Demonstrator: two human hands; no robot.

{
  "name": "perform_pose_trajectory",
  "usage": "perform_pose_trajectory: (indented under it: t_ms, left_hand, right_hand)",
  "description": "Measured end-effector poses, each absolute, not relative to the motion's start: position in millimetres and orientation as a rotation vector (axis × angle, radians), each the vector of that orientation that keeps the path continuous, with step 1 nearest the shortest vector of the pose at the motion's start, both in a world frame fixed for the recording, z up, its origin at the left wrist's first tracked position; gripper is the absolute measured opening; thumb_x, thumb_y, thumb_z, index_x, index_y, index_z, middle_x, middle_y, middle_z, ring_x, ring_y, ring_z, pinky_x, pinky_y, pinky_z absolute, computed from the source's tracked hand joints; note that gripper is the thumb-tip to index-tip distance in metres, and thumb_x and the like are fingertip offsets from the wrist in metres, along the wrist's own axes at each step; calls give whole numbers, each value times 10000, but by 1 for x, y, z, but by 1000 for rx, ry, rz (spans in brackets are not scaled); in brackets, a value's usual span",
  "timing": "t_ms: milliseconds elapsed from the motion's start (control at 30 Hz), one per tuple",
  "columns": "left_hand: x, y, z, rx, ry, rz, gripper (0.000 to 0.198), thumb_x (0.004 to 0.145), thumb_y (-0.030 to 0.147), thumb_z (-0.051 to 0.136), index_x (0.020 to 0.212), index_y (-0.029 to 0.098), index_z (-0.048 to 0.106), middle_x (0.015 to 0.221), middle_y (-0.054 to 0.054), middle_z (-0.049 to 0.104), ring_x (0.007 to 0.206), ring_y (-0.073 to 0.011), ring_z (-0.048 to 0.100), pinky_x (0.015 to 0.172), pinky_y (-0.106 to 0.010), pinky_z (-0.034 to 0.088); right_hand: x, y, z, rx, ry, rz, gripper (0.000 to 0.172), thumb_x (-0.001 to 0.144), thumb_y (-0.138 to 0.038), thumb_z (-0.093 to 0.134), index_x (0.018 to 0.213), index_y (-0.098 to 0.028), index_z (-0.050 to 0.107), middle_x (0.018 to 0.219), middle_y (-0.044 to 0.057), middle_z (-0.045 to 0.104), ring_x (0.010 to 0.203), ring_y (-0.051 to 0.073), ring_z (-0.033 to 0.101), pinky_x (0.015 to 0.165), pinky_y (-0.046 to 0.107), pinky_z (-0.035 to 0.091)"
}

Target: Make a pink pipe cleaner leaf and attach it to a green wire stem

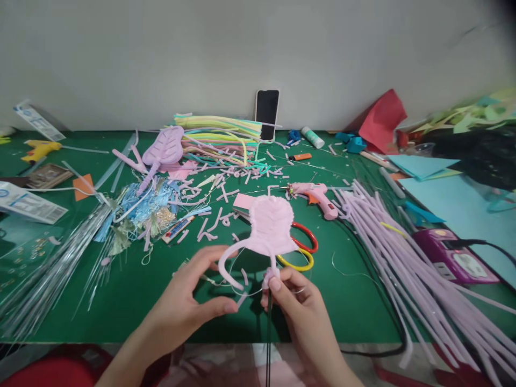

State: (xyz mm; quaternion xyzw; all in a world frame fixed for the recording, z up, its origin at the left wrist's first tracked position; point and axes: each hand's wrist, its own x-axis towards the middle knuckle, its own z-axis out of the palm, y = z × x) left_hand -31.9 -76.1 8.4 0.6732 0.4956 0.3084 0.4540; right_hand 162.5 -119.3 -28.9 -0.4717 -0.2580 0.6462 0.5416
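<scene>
A pale pink leaf shape (271, 223) of fuzzy pipe cleaner stands upright in front of me. My right hand (300, 301) pinches its wrapped stem (271, 277) between thumb and fingers, and thin dark wires (269, 333) run down below the grip. From the leaf's base a loose pipe cleaner end (226, 269) curves out to the left. My left hand (193, 290) is beside that curve, thumb and fingers spread apart, the fingertips partly behind it. Scissors with a red handle loop (307, 236) and a yellow one (302, 262) lie behind the leaf, their blades hidden.
A pink glue gun (318, 196) lies right of the leaf, near a long bundle of lilac pipe cleaners (387, 258) and a purple power strip (453, 258). A finished lilac leaf (164, 148), tassels (149, 204) and cut scraps cover the left and back. A phone (267, 113) leans on the wall.
</scene>
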Motion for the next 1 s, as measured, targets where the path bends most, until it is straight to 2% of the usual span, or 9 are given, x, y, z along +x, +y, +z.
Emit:
perform_pose_trajectory:
  t_ms: [67, 133, 400, 567, 700, 767, 833, 900, 1000]
  left_hand:
    - [-27, -73, 6, 1777, 1127, 668, 270, 789, 288, 705, 1055, 327, 722, 1115, -43, 712, 1106, -258, 612, 948, -333, 450]
    - [-20, -69, 3, 1887, 1044, 630, 148, 869, 254, 608, 887, 297, 749, 950, -31, 749, 1058, -228, 632, 912, -303, 462]
    - [-36, -49, -8, 2962, 1044, 391, 198, 902, 125, 502, 930, 142, 697, 764, -84, 650, 794, -247, 584, 700, -353, 464]
    - [-71, -38, -1, 3291, 1245, 125, 309, 825, 3, 428, 876, 135, 702, 712, -106, 613, 729, -288, 581, 642, -396, 467]
    - [-97, -44, 8, 3134, 1497, -43, 408, 811, -6, 338, 904, 151, 703, 788, -126, 656, 824, -326, 617, 687, -435, 497]
    - [-105, -53, 14, 3011, 1557, -66, 401, 850, 58, 325, 965, 156, 695, 952, -147, 671, 928, -345, 618, 746, -475, 513]
    - [-106, -63, 23, 2914, 1519, 167, 395, 905, 225, 401, 1249, 185, 592, 1240, -145, 613, 1120, -370, 568, 890, -541, 483]
    - [-98, -70, 33, 2746, 1431, 271, 581, 894, 338, 503, 1455, 270, 368, 1448, -77, 485, 1272, -335, 493, 1026, -498, 424]
    - [-75, -72, 46, 2436, 1363, 462, 720, 798, 448, 646, 1451, 316, 372, 1417, -43, 539, 1231, -295, 560, 936, -351, 517]
  right_hand:
    - [163, -119, -30, -1112, -620, 1547, 222, 761, -385, 753, 704, -199, 646, 599, -17, 656, 562, 107, 584, 584, 218, 452]
    - [163, -119, -31, -1101, -623, 1558, 211, 770, -373, 748, 708, -197, 650, 611, -17, 659, 565, 101, 581, 587, 212, 447]
    - [165, -119, -32, -1039, -495, 1532, 215, 748, -363, 770, 702, -192, 647, 616, -25, 638, 544, 89, 569, 551, 198, 453]
    - [164, -119, -27, -1003, -443, 1519, 227, 731, -368, 785, 696, -193, 644, 613, -28, 634, 533, 78, 563, 539, 184, 452]
    - [163, -120, -27, -1000, -428, 1497, 224, 742, -366, 777, 699, -201, 631, 621, -34, 633, 535, 73, 559, 533, 177, 440]
    - [162, -120, -27, -1030, -467, 1483, 229, 747, -367, 773, 695, -199, 626, 622, -33, 632, 543, 75, 560, 542, 182, 439]
    - [161, -120, -26, -1087, -524, 1463, 240, 749, -373, 770, 687, -193, 624, 608, -29, 628, 551, 79, 560, 556, 190, 439]
    - [159, -120, -23, -1146, -573, 1449, 260, 746, -391, 768, 677, -186, 624, 588, -24, 625, 551, 83, 560, 559, 195, 439]
    - [158, -119, -21, -1186, -602, 1446, 284, 738, -411, 770, 666, -179, 623, 566, -23, 622, 536, 80, 559, 541, 189, 432]
